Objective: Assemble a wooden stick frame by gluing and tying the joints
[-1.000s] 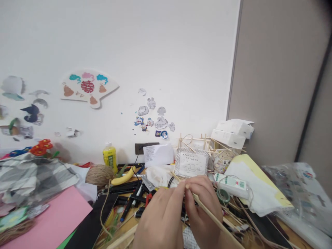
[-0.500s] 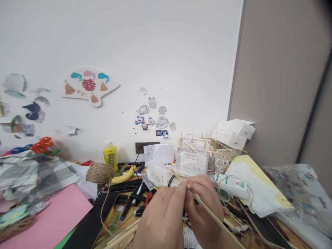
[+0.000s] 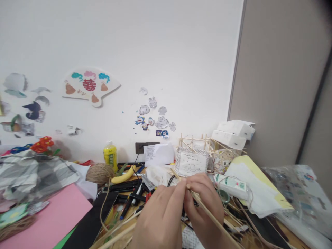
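Low in the middle of the view, my left hand (image 3: 160, 221) and my right hand (image 3: 204, 207) are pressed together, both with fingers pinched. Between them they hold thin bamboo sticks (image 3: 210, 218): one runs from the fingertips down to the right, another pokes up-left past the fingers. More sticks (image 3: 116, 231) stretch out to the lower left under my left hand. Beige twine (image 3: 103, 204) trails from a twine ball (image 3: 99, 174) down toward the hands. What lies directly under the palms is hidden.
The desk is crowded: pink paper (image 3: 52, 221) at left, black pens and markers (image 3: 129, 197), a yellow bottle (image 3: 110, 156), a stick frame (image 3: 197, 143), white boxes (image 3: 232, 133), a glue tube (image 3: 230, 185), a plastic bag (image 3: 298, 193) at right. Stickers cover the wall.
My hands stay pinched on the sticks, shifting slightly. The loose sticks at the lower left have swung up and spread further out to the left.
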`<state>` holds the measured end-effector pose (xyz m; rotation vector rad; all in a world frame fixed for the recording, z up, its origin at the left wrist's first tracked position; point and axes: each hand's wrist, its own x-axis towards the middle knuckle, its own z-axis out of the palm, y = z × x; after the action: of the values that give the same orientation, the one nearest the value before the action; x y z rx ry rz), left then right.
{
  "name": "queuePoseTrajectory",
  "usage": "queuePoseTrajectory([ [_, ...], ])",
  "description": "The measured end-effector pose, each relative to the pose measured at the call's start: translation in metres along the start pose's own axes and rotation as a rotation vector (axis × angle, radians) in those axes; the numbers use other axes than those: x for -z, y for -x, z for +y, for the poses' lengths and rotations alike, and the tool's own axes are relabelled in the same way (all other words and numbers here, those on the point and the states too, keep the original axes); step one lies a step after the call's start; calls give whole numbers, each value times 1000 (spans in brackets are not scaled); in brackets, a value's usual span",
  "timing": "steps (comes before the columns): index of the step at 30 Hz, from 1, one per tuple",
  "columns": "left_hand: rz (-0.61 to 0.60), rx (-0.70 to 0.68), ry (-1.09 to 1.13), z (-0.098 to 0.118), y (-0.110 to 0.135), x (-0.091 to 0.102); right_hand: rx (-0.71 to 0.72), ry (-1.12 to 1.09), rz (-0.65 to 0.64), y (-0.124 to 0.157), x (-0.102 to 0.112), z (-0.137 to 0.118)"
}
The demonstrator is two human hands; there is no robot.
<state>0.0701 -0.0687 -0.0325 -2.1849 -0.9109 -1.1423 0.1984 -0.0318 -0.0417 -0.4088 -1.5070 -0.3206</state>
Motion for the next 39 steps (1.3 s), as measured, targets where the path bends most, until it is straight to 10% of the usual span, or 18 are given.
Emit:
queuePoseTrajectory([
  [39, 36, 48, 5, -4, 1, 0, -18, -30, -76, 8, 0, 2],
])
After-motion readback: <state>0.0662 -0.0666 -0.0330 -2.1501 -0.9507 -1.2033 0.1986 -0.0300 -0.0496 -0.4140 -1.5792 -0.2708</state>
